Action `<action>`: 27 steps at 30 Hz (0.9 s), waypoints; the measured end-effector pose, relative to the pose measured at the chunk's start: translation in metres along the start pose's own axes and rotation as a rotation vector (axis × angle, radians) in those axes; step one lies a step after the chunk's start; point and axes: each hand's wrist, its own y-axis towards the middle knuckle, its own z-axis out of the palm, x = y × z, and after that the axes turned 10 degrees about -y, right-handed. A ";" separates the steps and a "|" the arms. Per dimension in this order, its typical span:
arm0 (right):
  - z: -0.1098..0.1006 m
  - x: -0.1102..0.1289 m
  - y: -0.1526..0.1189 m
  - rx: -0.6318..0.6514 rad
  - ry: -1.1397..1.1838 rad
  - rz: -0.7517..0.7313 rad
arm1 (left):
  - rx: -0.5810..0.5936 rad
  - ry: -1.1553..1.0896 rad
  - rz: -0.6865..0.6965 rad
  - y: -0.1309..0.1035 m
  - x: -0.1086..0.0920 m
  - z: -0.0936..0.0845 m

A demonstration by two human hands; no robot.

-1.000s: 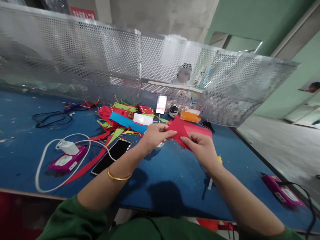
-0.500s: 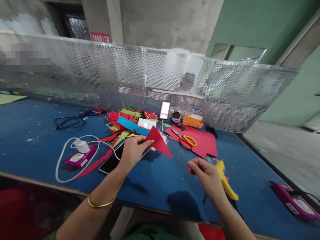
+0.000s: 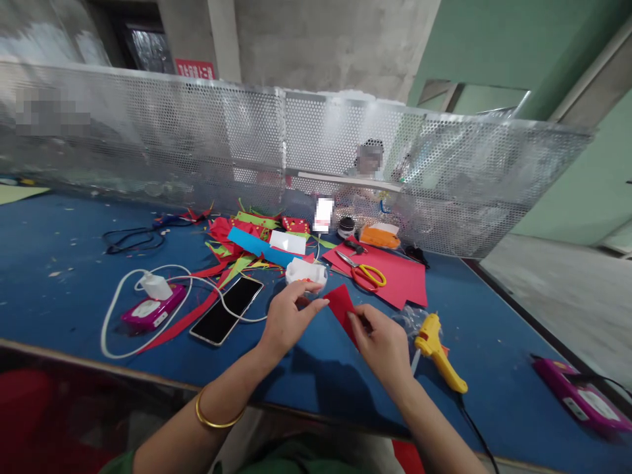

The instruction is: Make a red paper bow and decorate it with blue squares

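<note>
Blue table [image 3: 316, 359] stretches below — red sheets [image 3: 402, 283] lie beyond the right hand [image 3: 382, 339]. Left hand [image 3: 286, 319] gapes, thumb and fingers parted; the right (glue gun [image 3: 436, 349] just beside it) pinches red paper [image 3: 340, 308] — between the hands, by the left thumb.

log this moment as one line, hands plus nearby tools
right hand: pinching red paper piece | left hand: open, thumb near piece's upper corner, contact unclear | scissors: on red sheet | glue gun: beside right hand
</note>
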 end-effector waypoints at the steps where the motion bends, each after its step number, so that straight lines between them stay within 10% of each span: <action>1: 0.001 0.001 0.000 -0.010 -0.027 -0.014 | 0.005 -0.016 0.017 -0.001 -0.001 0.001; 27: 0.016 -0.001 0.001 0.257 0.163 0.009 | 0.204 -0.102 -0.186 0.011 0.006 -0.013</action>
